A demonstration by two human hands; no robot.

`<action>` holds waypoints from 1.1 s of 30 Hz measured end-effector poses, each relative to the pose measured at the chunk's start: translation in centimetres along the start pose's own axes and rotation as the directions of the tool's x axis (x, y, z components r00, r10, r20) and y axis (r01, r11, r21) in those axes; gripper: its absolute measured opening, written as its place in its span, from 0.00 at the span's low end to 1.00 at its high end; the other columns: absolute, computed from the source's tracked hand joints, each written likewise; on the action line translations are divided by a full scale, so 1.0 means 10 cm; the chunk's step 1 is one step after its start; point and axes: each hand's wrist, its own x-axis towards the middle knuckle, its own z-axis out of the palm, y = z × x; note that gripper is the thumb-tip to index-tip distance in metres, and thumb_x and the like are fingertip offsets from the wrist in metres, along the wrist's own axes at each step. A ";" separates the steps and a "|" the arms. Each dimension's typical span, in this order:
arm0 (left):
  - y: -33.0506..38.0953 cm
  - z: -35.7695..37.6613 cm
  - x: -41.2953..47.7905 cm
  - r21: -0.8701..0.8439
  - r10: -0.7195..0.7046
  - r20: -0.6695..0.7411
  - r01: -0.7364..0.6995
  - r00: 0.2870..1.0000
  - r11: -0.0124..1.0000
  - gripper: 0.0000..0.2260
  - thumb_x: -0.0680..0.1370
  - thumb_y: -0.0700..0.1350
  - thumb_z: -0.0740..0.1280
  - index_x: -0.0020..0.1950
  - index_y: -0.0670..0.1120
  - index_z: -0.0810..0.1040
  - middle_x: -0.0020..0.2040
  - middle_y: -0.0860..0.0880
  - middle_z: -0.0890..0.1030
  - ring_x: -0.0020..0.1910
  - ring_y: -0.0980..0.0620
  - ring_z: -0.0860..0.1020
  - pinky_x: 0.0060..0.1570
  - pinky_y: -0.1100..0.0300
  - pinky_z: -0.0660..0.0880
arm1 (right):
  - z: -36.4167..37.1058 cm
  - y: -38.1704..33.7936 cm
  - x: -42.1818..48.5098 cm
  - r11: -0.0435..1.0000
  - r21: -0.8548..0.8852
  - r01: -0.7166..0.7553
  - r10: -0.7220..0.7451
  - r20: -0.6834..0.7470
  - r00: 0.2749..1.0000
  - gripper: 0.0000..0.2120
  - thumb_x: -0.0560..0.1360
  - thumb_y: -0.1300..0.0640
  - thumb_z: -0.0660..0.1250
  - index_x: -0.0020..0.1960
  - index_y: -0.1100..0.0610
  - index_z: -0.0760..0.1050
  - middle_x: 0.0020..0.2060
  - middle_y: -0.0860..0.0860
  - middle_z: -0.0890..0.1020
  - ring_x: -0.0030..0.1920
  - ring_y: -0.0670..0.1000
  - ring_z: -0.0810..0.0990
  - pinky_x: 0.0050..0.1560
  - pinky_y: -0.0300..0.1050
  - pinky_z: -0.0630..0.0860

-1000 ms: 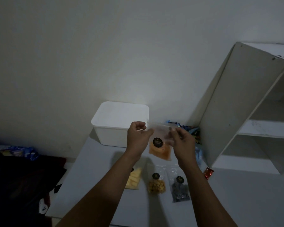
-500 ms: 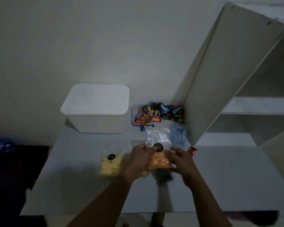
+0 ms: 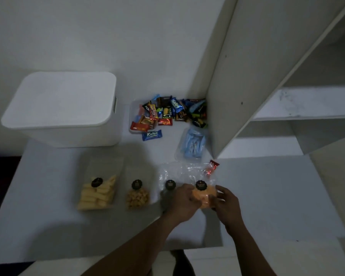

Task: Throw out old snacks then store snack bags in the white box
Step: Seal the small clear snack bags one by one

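A clear bag of orange snacks (image 3: 204, 193) lies on the table, rightmost in a row of snack bags. My left hand (image 3: 184, 202) grips its left side and my right hand (image 3: 225, 204) grips its right side. Left of it lie a dark snack bag (image 3: 168, 188), partly under my left hand, a bag of brown nuggets (image 3: 137, 196) and a bag of pale yellow sticks (image 3: 98, 193). The white box (image 3: 62, 108) stands at the back left with its lid on.
A clear tray of wrapped candies (image 3: 161, 114) sits behind the bags, a blue candy (image 3: 151, 134) in front of it. A bag of blue items (image 3: 193, 144) and a red wrapper (image 3: 212, 166) lie by the white shelf unit (image 3: 247, 76) at right.
Both hands lowered the orange snack bag from chest height down onto the table at the right end of the row. The view tilted down toward the table.
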 end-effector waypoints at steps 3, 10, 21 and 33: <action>0.14 0.08 0.08 0.119 0.006 0.047 -0.011 0.999 0.993 0.10 0.76 0.45 0.70 0.56 0.45 0.80 0.51 0.48 0.82 0.43 0.55 0.77 0.36 0.70 0.71 | -0.05 0.11 0.22 0.990 -0.137 0.043 -0.042 0.013 0.999 0.20 0.73 0.61 0.74 0.64 0.58 0.77 0.52 0.57 0.84 0.51 0.56 0.84 0.55 0.60 0.81; 0.21 0.22 0.21 0.308 0.019 0.037 -0.029 0.999 0.951 0.07 0.80 0.46 0.66 0.55 0.45 0.80 0.52 0.48 0.81 0.42 0.56 0.73 0.33 0.72 0.62 | -0.10 -0.13 0.20 0.937 -0.321 0.136 -0.088 0.161 0.983 0.16 0.75 0.54 0.73 0.57 0.64 0.80 0.49 0.58 0.84 0.50 0.58 0.83 0.49 0.39 0.70; 0.33 -0.14 0.39 0.251 0.030 -0.052 -0.016 0.998 0.968 0.15 0.74 0.42 0.73 0.59 0.40 0.78 0.55 0.41 0.82 0.48 0.48 0.81 0.49 0.62 0.76 | -0.06 -0.63 0.49 0.941 -0.247 0.233 -0.219 0.082 0.972 0.16 0.75 0.60 0.71 0.63 0.58 0.78 0.57 0.53 0.83 0.54 0.50 0.80 0.44 0.20 0.67; -0.31 -2.37 0.26 0.020 0.031 -0.761 -0.025 0.648 0.999 0.29 0.69 0.49 0.78 0.67 0.43 0.75 0.59 0.44 0.79 0.57 0.43 0.79 0.57 0.48 0.77 | 1.61 -2.44 0.31 0.707 -0.059 0.705 -0.669 0.270 0.693 0.11 0.76 0.58 0.70 0.58 0.56 0.80 0.49 0.50 0.81 0.47 0.47 0.79 0.50 0.43 0.77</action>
